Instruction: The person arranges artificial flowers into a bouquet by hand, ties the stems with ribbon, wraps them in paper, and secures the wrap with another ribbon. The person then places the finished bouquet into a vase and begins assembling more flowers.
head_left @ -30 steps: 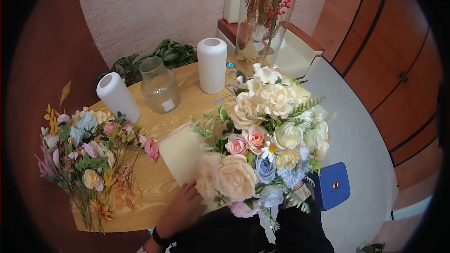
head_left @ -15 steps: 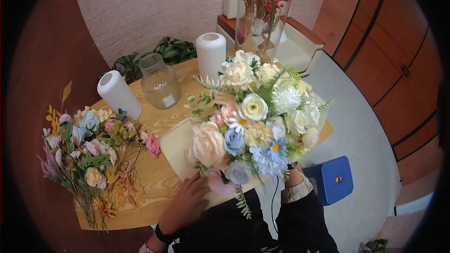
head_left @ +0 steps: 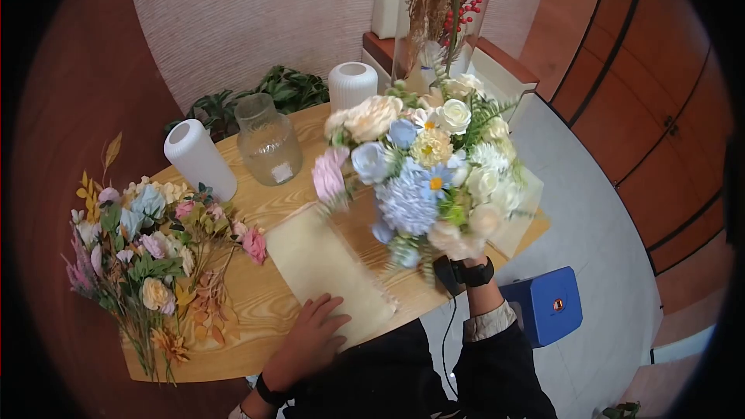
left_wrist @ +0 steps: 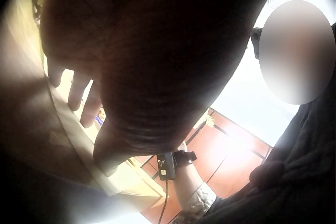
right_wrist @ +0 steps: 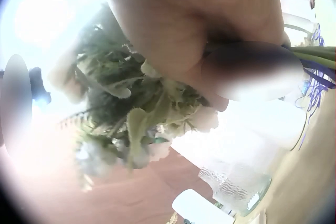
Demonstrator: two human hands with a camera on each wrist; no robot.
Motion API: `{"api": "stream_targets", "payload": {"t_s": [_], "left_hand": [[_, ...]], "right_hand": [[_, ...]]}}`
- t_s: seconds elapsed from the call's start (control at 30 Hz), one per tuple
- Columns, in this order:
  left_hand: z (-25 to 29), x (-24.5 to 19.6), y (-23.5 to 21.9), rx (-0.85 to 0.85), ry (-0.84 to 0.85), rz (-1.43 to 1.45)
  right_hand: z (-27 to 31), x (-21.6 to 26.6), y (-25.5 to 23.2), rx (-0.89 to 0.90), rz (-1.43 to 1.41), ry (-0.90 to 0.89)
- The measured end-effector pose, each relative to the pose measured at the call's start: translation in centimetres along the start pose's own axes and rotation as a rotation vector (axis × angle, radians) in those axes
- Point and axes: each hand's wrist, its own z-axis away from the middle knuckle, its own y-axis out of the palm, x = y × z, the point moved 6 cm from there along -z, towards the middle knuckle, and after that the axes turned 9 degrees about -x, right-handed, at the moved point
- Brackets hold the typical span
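Observation:
My right hand [right_wrist: 194, 19] grips the green stems [right_wrist: 315, 56] of a large bouquet [head_left: 411, 194] of white, cream, pink and blue flowers. In the head view the blooms hide most of that hand, leaving the wrist with its black band [head_left: 475, 271] in sight. The bouquet is tilted over the right part of the table, its flower heads towards me. My left hand [head_left: 310, 334] rests with extended fingers on a cream sheet of wrapping paper [head_left: 326, 268] at the front edge. More pale paper [head_left: 524, 213] shows behind the bouquet.
Several loose flowers [head_left: 155, 256] lie along the left of the wooden table [head_left: 248, 349]. Behind stand a tilted-looking white vase [head_left: 200, 159], a glass vase [head_left: 268, 143] and a ribbed white vase [head_left: 353, 85]. A tall glass vase [head_left: 400, 50] holds dried stems. A blue stool [head_left: 551, 306] stands on the floor.
The bouquet has turned in my right hand: the big cream roses went from lower left to upper left, and the blue flowers now face me. My left hand has stayed on the paper.

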Motion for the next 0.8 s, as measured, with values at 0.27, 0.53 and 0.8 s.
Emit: {"api": "stream_targets", "payload": {"t_s": [0.27, 0.53, 0.8], "left_hand": [[0.0, 0.2, 0.2, 0.014, -0.004, 0.007], [0.0, 0.1, 0.3, 0.019, -0.007, 0.008], [0.0, 0.0, 0.2, 0.006, -0.012, 0.028]], "right_hand": [[-1.0, 0.8, 0.3, -0.032, -0.025, 0.016], [-0.7, 0.5, -0.5, -0.045, -0.07, 0.049], [-1.0, 6.5, 0.5, -0.049, 0.071, 0.013]]}}
